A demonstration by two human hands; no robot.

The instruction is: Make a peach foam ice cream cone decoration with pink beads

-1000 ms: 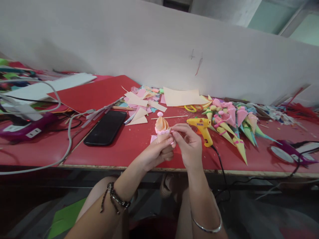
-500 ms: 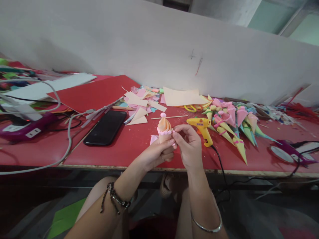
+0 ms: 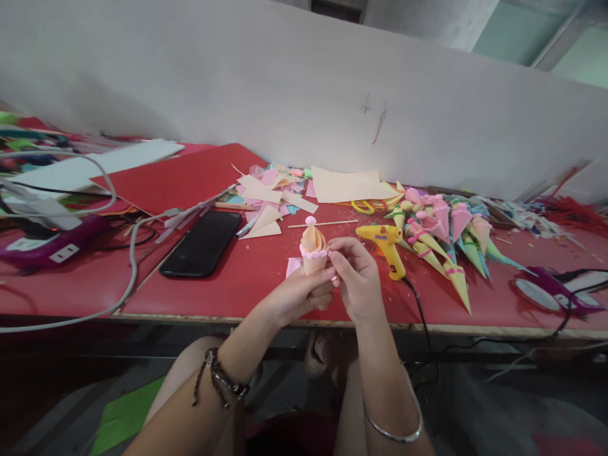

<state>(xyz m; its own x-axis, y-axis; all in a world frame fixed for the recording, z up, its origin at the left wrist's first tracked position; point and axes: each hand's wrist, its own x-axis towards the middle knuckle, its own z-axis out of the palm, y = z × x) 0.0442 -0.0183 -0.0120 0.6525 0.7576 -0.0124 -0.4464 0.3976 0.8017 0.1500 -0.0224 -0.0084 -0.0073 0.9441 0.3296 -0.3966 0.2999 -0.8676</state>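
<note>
A small foam ice cream cone (image 3: 313,244) stands upright in my left hand (image 3: 300,294), whose fingers wrap round its base. It has a peach swirl, a pink ball on top and a pink beaded rim. My right hand (image 3: 357,275) is closed at the right side of the rim, thumb and index finger pinched together. A bit of pink strand shows by its fingertips. To the right lies a yellow glue gun (image 3: 390,248), and a thin stick (image 3: 323,223) rests behind the cone.
A black phone (image 3: 202,245) lies at left on the red table (image 3: 266,278). Paper scraps (image 3: 261,190) sit behind. Pastel foam cones (image 3: 439,221) are piled at right. Purple power strips (image 3: 57,244) and cables occupy the left and right sides.
The fingers of my right hand have shifted slightly along the rim, and the cone has turned or tilted a little in my left hand. Nothing on the table has moved.
</note>
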